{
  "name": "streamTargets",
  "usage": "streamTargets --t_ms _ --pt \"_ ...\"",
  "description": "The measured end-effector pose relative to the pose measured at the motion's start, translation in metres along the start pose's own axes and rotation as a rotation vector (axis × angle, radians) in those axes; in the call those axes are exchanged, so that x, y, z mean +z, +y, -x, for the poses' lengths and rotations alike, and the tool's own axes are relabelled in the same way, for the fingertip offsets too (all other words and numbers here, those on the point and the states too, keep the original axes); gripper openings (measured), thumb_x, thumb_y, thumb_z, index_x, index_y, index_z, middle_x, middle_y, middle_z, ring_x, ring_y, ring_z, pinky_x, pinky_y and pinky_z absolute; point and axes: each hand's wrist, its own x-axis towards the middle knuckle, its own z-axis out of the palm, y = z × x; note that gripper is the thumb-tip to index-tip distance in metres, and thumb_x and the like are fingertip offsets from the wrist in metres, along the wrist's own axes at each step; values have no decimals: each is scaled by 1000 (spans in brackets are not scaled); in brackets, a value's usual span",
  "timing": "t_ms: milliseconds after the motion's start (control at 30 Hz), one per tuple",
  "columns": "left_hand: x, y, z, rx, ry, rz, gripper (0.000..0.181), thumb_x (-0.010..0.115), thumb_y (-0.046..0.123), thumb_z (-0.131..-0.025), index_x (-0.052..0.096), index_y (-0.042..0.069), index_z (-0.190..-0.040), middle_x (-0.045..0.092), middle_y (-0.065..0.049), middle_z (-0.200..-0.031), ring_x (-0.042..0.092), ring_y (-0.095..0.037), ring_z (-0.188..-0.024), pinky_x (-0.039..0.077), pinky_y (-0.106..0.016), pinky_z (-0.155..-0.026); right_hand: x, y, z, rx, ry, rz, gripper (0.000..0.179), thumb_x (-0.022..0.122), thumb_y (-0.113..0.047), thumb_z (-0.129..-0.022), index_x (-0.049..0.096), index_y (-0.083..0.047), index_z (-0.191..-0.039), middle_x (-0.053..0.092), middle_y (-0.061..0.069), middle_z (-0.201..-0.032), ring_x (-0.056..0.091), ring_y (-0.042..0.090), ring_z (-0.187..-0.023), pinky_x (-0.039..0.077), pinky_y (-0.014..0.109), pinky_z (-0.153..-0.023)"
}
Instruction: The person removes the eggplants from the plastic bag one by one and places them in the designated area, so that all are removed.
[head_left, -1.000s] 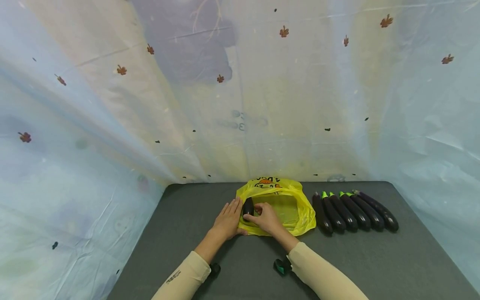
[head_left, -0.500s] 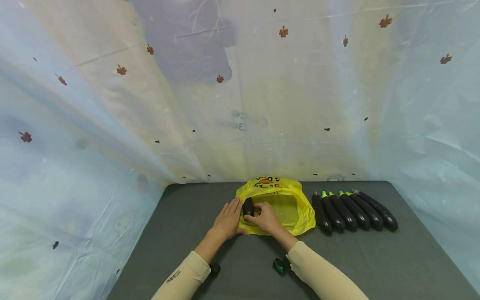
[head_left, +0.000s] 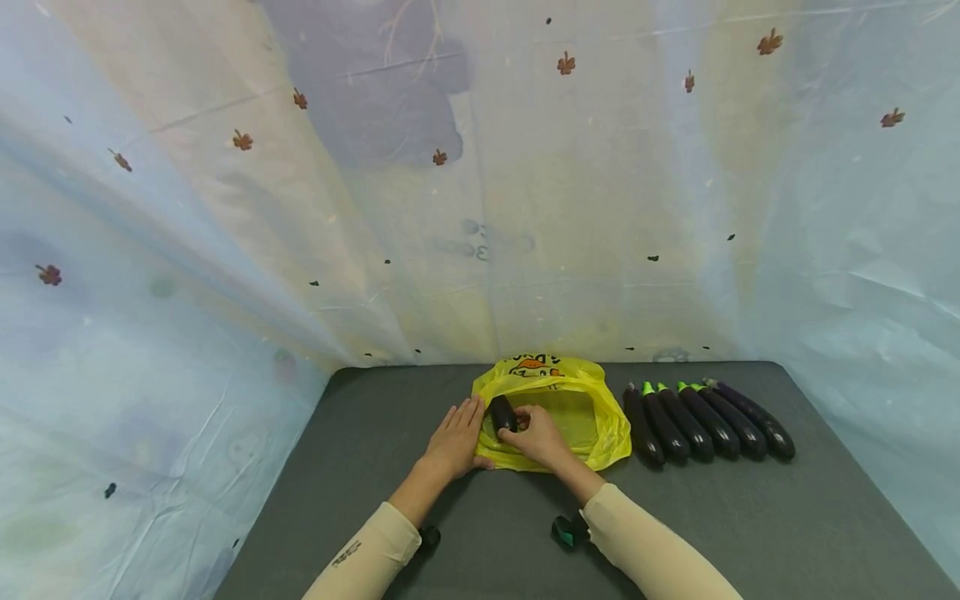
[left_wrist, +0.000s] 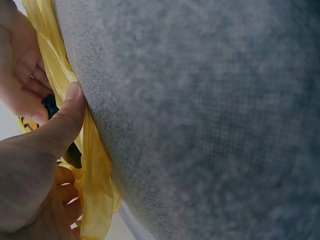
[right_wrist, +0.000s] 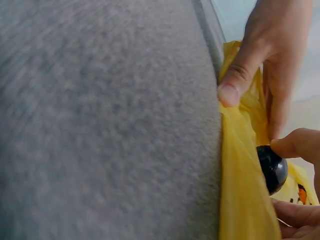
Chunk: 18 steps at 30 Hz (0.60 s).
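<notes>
A yellow plastic bag (head_left: 617, 421) lies with its mouth wide apart at the middle of the dark table. Inside its left part is a dark eggplant (head_left: 502, 412), tilted, with its lower end toward the right. My right hand (head_left: 543, 439) pinches that end between thumb and fingers; the right wrist view shows the eggplant's glossy round tip (right_wrist: 274, 170) between them. Along the bag's left side my left hand (head_left: 453, 443) rests with straight fingers, its thumb (left_wrist: 70, 117) against the bag's near edge. The bag hides part of the eggplant in both wrist views.
Several eggplants (head_left: 711, 421) lie side by side in a row just right of the bag, some with bright green stem ends. The grey table (head_left: 810, 517) ends at a hanging, patterned plastic sheet (head_left: 525, 292) at the back and sides.
The eggplant in the bag has gone from nearly straight to tilted and has shifted a little right with my right hand. My left hand stays in place.
</notes>
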Motion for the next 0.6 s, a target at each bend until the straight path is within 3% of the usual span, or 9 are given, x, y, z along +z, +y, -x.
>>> streamTargets --t_ms 133,600 --pt "1 0 -1 -5 1 -9 117 81 60 -87 22 3 -171 19 -15 -178 23 -31 -164 21 -48 -133 -8 1 3 17 1 -34 54 83 -22 -96 66 10 -135 73 20 -119 71 31 -102 62 49 -88" --pt "3 0 -1 -7 1 -12 117 80 61 -88 21 3 -171 19 -15 -179 22 -30 -164 20 -47 -133 -30 9 22 10 27 0 51 83 -19 -95 67 6 -138 72 17 -119 70 27 -101 61 50 -88"
